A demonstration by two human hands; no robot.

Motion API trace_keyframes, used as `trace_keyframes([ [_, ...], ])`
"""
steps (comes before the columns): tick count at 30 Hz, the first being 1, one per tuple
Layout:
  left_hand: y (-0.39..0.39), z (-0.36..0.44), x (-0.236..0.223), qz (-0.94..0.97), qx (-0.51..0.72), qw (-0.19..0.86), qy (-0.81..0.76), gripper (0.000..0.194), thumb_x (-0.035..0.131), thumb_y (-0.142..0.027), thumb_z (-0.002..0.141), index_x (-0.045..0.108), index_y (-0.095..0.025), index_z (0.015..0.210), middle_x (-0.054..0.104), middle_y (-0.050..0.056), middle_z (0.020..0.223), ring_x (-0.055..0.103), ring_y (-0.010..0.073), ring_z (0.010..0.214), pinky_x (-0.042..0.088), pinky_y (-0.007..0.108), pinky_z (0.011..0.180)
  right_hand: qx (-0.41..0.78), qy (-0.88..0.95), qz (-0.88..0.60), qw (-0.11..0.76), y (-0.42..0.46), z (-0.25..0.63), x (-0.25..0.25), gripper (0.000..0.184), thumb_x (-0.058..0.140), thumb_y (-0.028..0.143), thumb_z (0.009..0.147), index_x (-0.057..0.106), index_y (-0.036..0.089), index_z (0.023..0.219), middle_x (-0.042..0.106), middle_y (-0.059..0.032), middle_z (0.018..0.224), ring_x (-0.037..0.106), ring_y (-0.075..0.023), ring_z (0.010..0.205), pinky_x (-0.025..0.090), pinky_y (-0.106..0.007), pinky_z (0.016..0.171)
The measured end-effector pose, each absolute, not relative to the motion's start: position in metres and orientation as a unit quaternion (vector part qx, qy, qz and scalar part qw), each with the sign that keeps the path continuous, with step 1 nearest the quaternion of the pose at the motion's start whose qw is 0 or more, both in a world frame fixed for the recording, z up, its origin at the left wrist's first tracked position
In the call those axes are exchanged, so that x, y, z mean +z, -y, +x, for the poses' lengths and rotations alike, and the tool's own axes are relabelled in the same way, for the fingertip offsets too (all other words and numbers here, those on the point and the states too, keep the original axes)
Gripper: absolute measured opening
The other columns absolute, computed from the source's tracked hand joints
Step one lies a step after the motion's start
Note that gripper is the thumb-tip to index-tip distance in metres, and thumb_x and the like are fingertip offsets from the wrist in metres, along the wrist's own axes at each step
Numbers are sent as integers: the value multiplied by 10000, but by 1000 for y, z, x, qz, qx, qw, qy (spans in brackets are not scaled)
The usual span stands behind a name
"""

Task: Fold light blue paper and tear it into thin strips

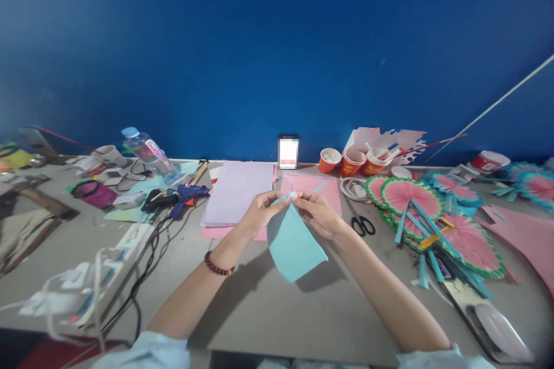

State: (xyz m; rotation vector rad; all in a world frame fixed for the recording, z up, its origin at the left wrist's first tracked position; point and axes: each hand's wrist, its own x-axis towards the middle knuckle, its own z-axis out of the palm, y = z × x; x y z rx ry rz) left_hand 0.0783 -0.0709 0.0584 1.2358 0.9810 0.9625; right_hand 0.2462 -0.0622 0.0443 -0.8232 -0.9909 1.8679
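Note:
A sheet of light blue paper (293, 245) hangs from my fingertips over the middle of the table, its lower corners loose and slightly curled. My left hand (269, 210) pinches its top edge from the left. Close beside it, almost touching, my right hand (318, 210) pinches the same edge from the right. A small bit of the paper sticks up between the fingers. Behind my hands lie a stack of pale lilac paper (240, 193) and pink sheets (326, 190). Black scissors (362, 225) rest to the right of my right hand.
Pink and green paper fans (409, 202) are piled at right, near a white mouse (500, 328). Red paper cups (352, 162) line the blue wall. At left are a plastic bottle (151, 153), a blue glue gun (186, 197) and a power strip (116, 271) with cables.

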Motion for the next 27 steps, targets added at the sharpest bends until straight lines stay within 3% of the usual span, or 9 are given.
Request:
trace_keyframes([
  [6,71,77,60,540,406,600,-428,340,698,-464,685,600,-140,718,530,-13,636,472,92,568,368,202,522,749,410,-325,408,61,250,46,209,755,349,678,662,179,757,640,17,687,556,-89,604,416,-232,625],
  [14,72,75,62,577,383,575,-436,313,691,-433,696,596,-135,700,457,-32,603,415,78,560,329,198,510,754,390,-346,399,59,253,45,234,804,298,605,646,167,717,643,24,660,561,-81,585,416,-225,611],
  [27,69,74,59,545,395,596,-438,352,724,-453,651,616,-124,712,522,-19,598,480,102,560,377,211,523,758,392,-312,418,64,247,46,237,766,352,667,626,179,749,624,21,649,560,-99,585,417,-247,601],
])
